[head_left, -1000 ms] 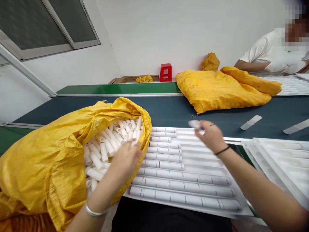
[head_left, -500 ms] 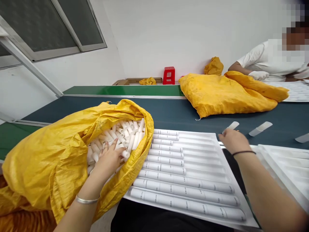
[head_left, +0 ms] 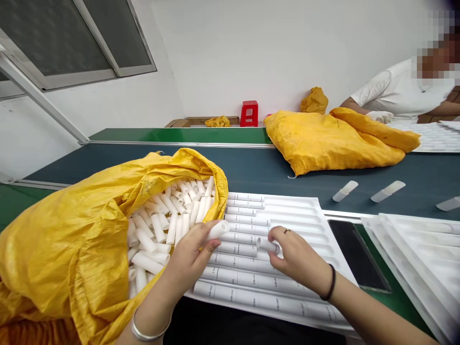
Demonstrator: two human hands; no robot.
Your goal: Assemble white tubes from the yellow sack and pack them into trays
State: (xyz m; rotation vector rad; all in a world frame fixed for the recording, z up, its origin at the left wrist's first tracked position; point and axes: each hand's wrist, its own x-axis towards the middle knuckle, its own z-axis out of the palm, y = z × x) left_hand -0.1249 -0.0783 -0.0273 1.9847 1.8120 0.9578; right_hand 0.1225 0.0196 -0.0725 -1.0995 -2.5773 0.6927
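Dark belt spans the station, white wall behind. Left hand, inside the sack half a second ago, is now out past its rim, thumb and fingers closed round a white tube. Right hand has left the capped piece on the belt; its thumb and fingertips pinch a short tube at the tray, contact with the row unclear. Gap between hands narrow. Sack rim borders the tray's left side; phone lies just beyond its right edge.
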